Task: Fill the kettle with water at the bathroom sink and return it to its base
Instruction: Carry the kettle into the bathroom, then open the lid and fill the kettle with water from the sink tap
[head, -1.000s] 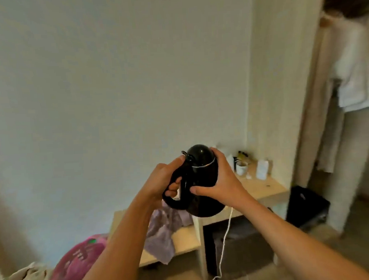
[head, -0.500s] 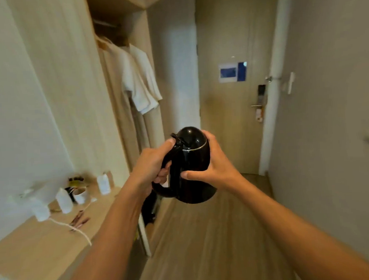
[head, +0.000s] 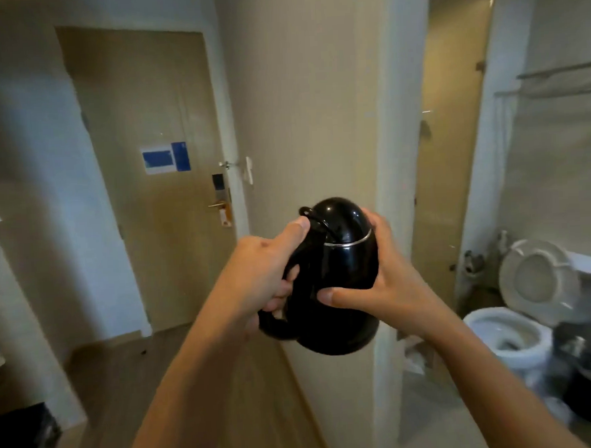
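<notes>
Head view: black kettle [head: 341, 279] held in mid-air at frame centre, lid closed. Left hand [head: 259, 280] wrapped around the handle (thumb on top); right hand [head: 390, 287] clasped against the kettle's body. Door [head: 154, 169] at upper left. Toilet [head: 518, 321], seat raised, at lower right.

- The far side of the kettle [head: 341, 276] is covered by the right hand [head: 390, 287]; its handle is partly wrapped by the left hand [head: 259, 280].
- The toilet [head: 518, 328] is smeared by motion blur.
- A dark object [head: 21, 440] is cut off at the lower left corner and cannot be identified.
- The print on the door notice [head: 165, 158] cannot be read.
</notes>
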Available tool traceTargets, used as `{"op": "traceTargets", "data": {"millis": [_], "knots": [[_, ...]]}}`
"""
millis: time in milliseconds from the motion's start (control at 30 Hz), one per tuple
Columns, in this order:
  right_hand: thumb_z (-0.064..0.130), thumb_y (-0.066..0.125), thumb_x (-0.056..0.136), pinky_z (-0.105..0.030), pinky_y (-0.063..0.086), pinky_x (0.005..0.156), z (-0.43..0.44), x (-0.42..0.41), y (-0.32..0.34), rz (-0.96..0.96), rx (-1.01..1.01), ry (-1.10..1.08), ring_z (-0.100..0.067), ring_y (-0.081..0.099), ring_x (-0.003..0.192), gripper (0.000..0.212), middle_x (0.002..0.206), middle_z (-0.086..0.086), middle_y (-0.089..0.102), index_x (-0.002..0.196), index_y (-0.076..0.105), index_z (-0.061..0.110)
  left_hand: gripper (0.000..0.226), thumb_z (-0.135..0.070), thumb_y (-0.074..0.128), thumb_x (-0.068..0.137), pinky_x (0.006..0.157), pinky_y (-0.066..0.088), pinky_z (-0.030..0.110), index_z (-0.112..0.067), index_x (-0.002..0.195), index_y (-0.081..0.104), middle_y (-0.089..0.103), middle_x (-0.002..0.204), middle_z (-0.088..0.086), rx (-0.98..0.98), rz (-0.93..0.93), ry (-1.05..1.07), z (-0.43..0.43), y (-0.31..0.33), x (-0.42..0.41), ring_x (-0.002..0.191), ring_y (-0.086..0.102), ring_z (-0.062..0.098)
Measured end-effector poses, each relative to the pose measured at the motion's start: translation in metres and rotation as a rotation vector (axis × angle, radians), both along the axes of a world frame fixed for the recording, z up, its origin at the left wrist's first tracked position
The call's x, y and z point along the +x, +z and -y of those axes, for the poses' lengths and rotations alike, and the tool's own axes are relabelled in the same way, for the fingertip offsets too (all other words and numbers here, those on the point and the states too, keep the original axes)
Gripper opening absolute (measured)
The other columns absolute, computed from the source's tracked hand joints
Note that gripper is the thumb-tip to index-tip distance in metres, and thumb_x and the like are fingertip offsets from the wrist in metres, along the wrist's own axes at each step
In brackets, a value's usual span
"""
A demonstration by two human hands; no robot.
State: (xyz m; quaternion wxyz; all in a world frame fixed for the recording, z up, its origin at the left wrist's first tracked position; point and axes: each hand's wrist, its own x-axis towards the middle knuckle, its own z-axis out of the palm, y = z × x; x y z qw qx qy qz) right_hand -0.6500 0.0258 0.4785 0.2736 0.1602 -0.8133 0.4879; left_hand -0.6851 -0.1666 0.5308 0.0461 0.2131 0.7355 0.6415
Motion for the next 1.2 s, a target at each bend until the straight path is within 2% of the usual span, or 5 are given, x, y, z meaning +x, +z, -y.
{"op": "traceTargets", "data": {"millis": [133,367,600,1033,1200], "knots": [[0.034,0.094,0.063,-0.024,0.044,0.110,-0.081,0.039,-0.008,0.022,0.002,-0.138,0.005,0.052,0.132,0.108,0.136,0.033,0.051,0.146,0.027,0.050,0.060,-0.053,0.057,0.094,0.037,0.021,0.020,-0.009,0.054,0.051,0.035,0.037,-0.001,0.022,0.024,-0.162,-0.089,-0.010,0.012,0.027,0.028,0.010],[0.049,0.091,0.053,-0.027,0.049,0.105,-0.196,0.072,-0.033,0.079,-0.020,-0.460,0.014,0.050,0.124,0.101,0.122,0.049,0.045,0.125,0.026,0.077,0.057,-0.056,0.058,0.093,0.042,0.025,0.026,-0.010,0.060,0.055,0.041,0.038,-0.004,-0.038,0.129,-0.428,-0.232,-0.038,-0.004,0.031,0.034,0.010],[0.052,0.090,0.059,-0.044,0.047,0.116,-0.282,0.065,-0.072,0.198,-0.045,-0.712,-0.013,0.048,0.140,0.118,0.151,0.006,0.042,0.153,0.019,0.038,0.055,-0.052,0.058,0.094,0.043,0.026,0.023,-0.013,0.056,0.051,0.039,0.039,-0.003,-0.097,0.147,-0.680,-0.359,-0.083,-0.057,0.032,0.035,0.012],[0.045,0.094,0.060,-0.049,0.048,0.112,-0.418,0.104,-0.116,0.243,-0.093,-1.137,-0.016,0.051,0.135,0.099,0.142,0.005,0.049,0.133,0.028,0.057,0.054,-0.056,0.058,0.092,0.040,0.027,0.022,-0.015,0.059,0.050,0.038,0.043,-0.003,-0.161,0.176,-1.151,-0.570,-0.138,-0.060,0.035,0.032,0.010],[0.043,0.095,0.061,-0.051,0.046,0.114,-0.500,0.122,-0.137,0.233,-0.112,-1.186,-0.018,0.048,0.137,0.107,0.145,0.006,0.045,0.143,0.026,0.045,0.062,-0.072,0.054,0.083,0.042,0.030,0.024,-0.015,0.061,0.050,0.038,0.053,0.005,-0.246,0.144,-1.274,-0.657,-0.148,-0.049,0.042,0.032,0.016]]}}
